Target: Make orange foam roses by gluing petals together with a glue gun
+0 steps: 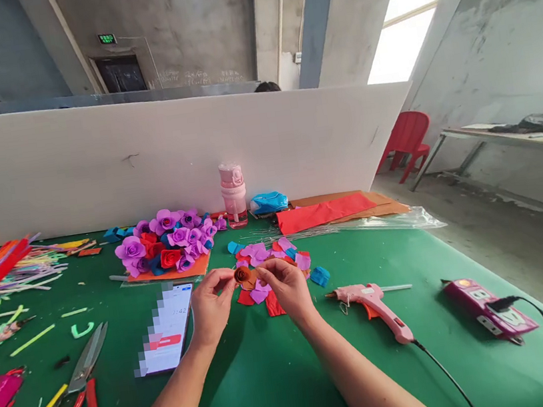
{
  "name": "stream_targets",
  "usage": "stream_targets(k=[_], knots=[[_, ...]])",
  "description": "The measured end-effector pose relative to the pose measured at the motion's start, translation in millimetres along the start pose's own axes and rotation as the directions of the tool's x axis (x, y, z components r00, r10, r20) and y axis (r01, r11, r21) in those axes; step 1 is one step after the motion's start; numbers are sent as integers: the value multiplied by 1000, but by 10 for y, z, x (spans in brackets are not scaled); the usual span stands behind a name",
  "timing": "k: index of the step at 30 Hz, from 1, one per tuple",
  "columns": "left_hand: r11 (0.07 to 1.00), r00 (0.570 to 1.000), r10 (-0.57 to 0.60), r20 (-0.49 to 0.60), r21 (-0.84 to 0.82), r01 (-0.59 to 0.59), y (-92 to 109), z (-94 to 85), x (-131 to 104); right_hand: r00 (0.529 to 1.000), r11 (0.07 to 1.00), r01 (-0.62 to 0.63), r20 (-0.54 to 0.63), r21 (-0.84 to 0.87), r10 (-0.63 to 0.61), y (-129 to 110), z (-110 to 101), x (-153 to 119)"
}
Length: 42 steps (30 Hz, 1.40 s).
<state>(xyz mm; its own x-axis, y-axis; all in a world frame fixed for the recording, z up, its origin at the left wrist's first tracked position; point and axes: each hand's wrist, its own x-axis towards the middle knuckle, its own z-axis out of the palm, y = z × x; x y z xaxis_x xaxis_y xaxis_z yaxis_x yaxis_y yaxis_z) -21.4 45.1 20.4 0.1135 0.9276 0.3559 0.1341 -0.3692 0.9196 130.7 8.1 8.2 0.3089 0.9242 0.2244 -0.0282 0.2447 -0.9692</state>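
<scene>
Brown flower (242, 275) held above the bench (276, 378), in from the far edge. Left hand (211, 306): fingers pinching one side. Right hand (287, 289): fingers pinching the other. Likely light, soft, easily crushed; best gripped gently, low at the base.

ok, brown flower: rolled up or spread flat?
Rolled at the centre: a tight spiral shows on the brown flower, between the left hand and right hand.

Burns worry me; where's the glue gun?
In the head view, the pink glue gun lies at right, between the right hand and the purple power strip.
</scene>
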Motion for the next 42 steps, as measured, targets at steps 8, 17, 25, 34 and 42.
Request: stream_targets(k=[8,17,25,34,42], knots=[[926,966,-258,-4,-287,246,-115,42,40,995,992,-95,7,84,95,99,-38,29],[869,952,-304,48,-395,297,-127,23,16,998,981,42,-28,-187,-48,43,-189,104],[945,988,-153,21,-289,153,-96,35,58,993,791,78,-21,-607,-113,-161,-425,143],[932,981,-67,183,-340,127,-3,76,-12,990,474,-36,-97,-880,-104,-124,-794,272],[941,954,-74,291,-296,163,7,138,-65,989,294,-123,-93,-948,112,162,-655,285]])
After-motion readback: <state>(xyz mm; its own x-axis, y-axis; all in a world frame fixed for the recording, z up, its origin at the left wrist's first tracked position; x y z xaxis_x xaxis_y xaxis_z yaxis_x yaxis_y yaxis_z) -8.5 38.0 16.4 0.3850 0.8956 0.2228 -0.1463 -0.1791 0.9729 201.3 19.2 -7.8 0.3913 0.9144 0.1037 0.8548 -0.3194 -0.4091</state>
